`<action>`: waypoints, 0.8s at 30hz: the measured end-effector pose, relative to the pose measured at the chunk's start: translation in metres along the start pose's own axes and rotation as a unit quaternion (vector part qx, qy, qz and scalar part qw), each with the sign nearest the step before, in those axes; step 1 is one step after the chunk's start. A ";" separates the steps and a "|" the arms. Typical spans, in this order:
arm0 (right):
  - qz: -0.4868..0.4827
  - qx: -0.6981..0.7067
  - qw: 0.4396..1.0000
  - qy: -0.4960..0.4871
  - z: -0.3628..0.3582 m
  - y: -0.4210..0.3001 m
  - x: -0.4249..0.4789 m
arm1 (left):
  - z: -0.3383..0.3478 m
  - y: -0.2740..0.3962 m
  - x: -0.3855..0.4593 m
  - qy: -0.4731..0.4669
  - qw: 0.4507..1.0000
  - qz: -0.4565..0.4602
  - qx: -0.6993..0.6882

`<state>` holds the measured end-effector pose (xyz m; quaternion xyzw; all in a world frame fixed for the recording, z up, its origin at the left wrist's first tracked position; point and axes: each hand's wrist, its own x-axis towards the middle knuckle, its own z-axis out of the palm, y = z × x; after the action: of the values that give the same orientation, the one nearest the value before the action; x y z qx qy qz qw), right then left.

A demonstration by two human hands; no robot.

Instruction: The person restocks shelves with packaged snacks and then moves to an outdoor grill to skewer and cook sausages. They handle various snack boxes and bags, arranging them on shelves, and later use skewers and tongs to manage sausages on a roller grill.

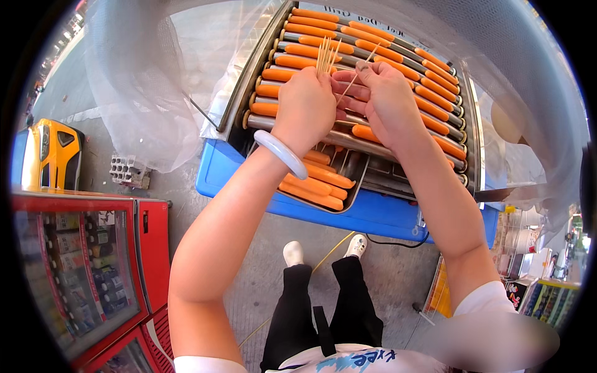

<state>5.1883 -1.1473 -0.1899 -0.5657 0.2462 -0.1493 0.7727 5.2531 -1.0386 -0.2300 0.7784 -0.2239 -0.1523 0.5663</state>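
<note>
My left hand [305, 102] is closed on a bunch of thin wooden skewers [325, 55], whose pointed ends stick up past the fist. Close beside it, my right hand [385, 91] pinches a single wooden skewer [350, 85] between thumb and finger, held at a slant. Both hands are above a hot dog roller grill [258, 122] with rows of orange sausages [439, 103] on its metal rollers. At the grill's front edge, a metal tray [355, 193] holds several more sausages [311, 199]. The lower ends of the bunched skewers are hidden by my left hand.
The grill stands on a blue table [298, 212]. White mesh netting [135, 84] hangs around it. A black cable [396, 243] droops from the front edge. A red drinks fridge [154, 252] stands at the left, and a wire rack [438, 289] at the lower right.
</note>
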 end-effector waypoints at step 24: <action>-0.342 -0.555 0.754 0.075 -0.062 0.027 0.112 | -0.021 0.008 0.070 0.009 0.824 0.018 0.566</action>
<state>5.2461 -1.2458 -0.2540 -0.9287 0.1328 -0.2830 0.1994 5.3213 -1.0598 -0.2143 0.9595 -0.2795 0.0185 0.0311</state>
